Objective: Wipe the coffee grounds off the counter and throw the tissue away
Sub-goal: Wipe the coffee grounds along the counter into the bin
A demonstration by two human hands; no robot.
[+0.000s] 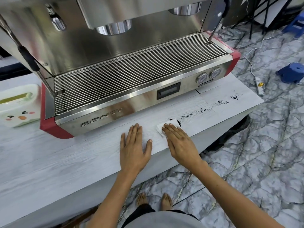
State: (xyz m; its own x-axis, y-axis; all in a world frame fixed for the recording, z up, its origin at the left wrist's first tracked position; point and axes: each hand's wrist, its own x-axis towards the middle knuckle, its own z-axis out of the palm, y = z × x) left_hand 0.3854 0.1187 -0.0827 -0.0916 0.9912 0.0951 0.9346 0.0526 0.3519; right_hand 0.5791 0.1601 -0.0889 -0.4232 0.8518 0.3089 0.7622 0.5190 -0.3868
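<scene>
Grey shirt fabric (164, 219) fills the bottom edge closest to me, and below it my bare feet (154, 200) stand on the marbled floor (263, 162). Everything else I place against the espresso machine (131, 66), the biggest thing on the pale wood-grain surface (49, 162): steel body, red corners, a wire drip grate across its tray, a small dark display and two round gauges on its front panel. Left of the machine sits a white tissue box (18, 104) with a little cartoon face. Right of the machine and down on the floor are a blue stool (291, 72) and a white power strip (259, 87) with its cord.

In front of the machine's front panel, my left hand (134, 145) lies flat on the surface, palm down, fingers spread and holding nothing. Just beside it, below the display, my right hand (178, 142) also lies flat, fingers straight and together, pressing on the folded white tissue (166, 126). My grip is not curled around the tissue; it is pinned under my fingers, its far corner sticking out toward the machine.

Coffee grounds (218, 102) trail along the surface in front of the machine's gauge end, from a dark clump touching the tissue's right edge out toward the surface's right end in scattered black specks.
</scene>
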